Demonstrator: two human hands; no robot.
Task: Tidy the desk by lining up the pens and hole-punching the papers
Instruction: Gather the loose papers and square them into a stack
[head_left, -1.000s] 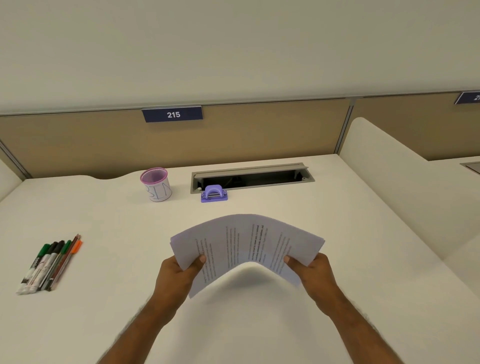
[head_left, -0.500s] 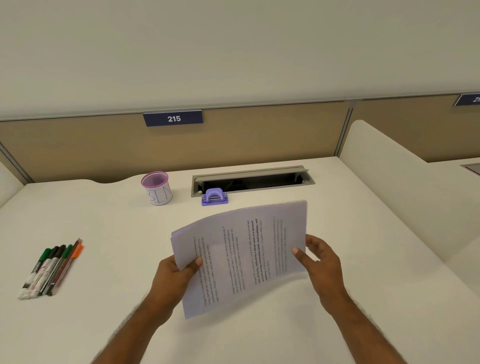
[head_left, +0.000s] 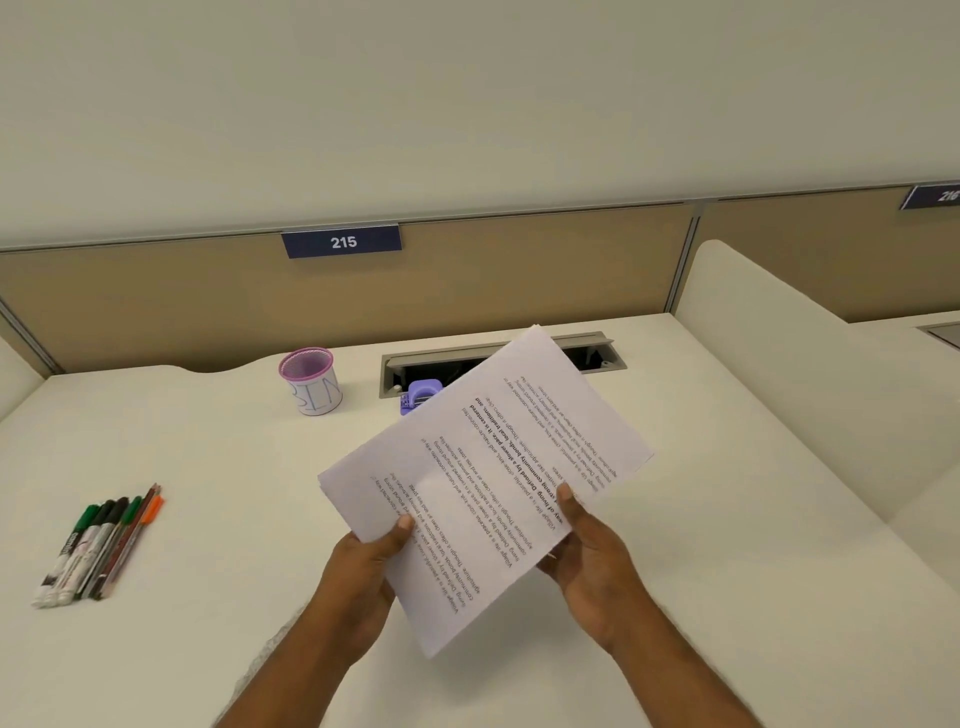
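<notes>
White counter (head_left: 208, 519) fills the cubicle up to a tan partition. Nearest, the left hand (head_left: 358, 566) and right hand (head_left: 592, 551) hold the papers (head_left: 488, 467) off the surface, the fingers (head_left: 402, 525) of each clenched on the stack's near edges, thumbs on top. Well to the left of the fingers, the pens (head_left: 98, 545) lie side by side in a neat row, so that half looks done. Beyond the fingers, partly hidden behind the sheets' far edge, sits the purple hole punch (head_left: 418, 395), with a pink-rimmed cup (head_left: 310, 382) to its left. No holes show in the papers; punching remains.
</notes>
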